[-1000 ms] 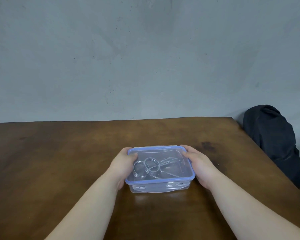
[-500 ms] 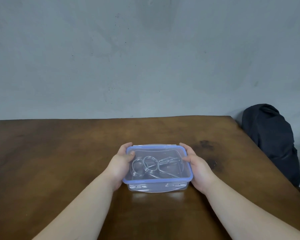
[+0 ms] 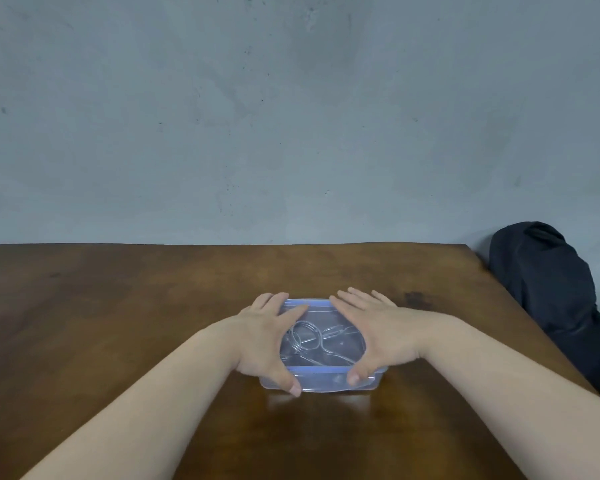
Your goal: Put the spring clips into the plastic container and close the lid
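A clear plastic container (image 3: pixel 323 381) stands on the brown wooden table (image 3: pixel 136 306), near its middle. Its blue-rimmed clear lid (image 3: pixel 310 304) lies on top. Through the lid I see metal wire spring clips (image 3: pixel 305 336) inside. My left hand (image 3: pixel 262 336) lies over the lid's left part, fingers stretched to the far edge, thumb pressed on the front wall. My right hand (image 3: pixel 378 330) covers the right part the same way, its thumb on the front right flap. Both hands hide the container's side edges.
A black bag (image 3: pixel 551 292) leans against the grey wall just past the table's right edge. The table's far edge meets the wall behind the container.
Both hands have moved from the container's left and right sides up onto the lid, with thumbs now at the front edge. The container stays in place.
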Tool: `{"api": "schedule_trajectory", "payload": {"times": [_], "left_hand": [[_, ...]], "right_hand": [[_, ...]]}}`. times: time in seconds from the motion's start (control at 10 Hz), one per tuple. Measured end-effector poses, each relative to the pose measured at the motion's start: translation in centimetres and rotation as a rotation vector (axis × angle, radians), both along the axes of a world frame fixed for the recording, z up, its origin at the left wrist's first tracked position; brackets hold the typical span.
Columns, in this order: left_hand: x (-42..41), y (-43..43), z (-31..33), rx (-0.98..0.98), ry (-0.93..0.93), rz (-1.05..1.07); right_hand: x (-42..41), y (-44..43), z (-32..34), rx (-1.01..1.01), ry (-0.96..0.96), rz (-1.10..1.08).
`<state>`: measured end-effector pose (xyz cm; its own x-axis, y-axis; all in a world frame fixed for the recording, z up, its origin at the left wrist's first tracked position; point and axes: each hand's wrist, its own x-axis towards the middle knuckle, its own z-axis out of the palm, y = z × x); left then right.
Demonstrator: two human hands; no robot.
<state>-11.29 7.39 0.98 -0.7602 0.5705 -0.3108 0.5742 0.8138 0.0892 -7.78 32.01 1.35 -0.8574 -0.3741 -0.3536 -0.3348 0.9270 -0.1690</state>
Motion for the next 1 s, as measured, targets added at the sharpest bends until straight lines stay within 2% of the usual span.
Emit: {"api": "schedule_trajectory", "payload": {"times": [0.1,0.2,0.5,0.7,0.8,0.9,1.0], "left_hand": [[0.0,0.9,0.9,-0.093,-0.003,-0.019],[-0.2,1.4,1.0,-0.132,0.024,-0.049],[-0.8,1.1,0.5,-0.084,0.071,-0.088],[-0.4,0.3,0.0,-0.038,0.026,-0.062],[-0.2,-0.5,0.0,0.028,-0.019,-0.053],[-0.1,-1.6,-0.1,0.181,-0.043,0.003],[-0.4,-2.6,0.1,0.335,-0.099,0.09]], "right_hand": [[-0.4,-1.5,0.9,0.144,-0.035,0.025],[-0.5,-2.2,0.9,0.192,0.015,0.061],[-0.7,-2.1,0.4,0.153,0.073,0.057],[0.3,-1.3,0.0,0.058,0.04,0.014],[0.6,-1.1,0.0,0.018,0.039,0.006],[1.4,-0.5,-0.2,-0.037,0.067,-0.013],[2.1,0.5,0.3,-0.183,0.085,-0.075]]}}
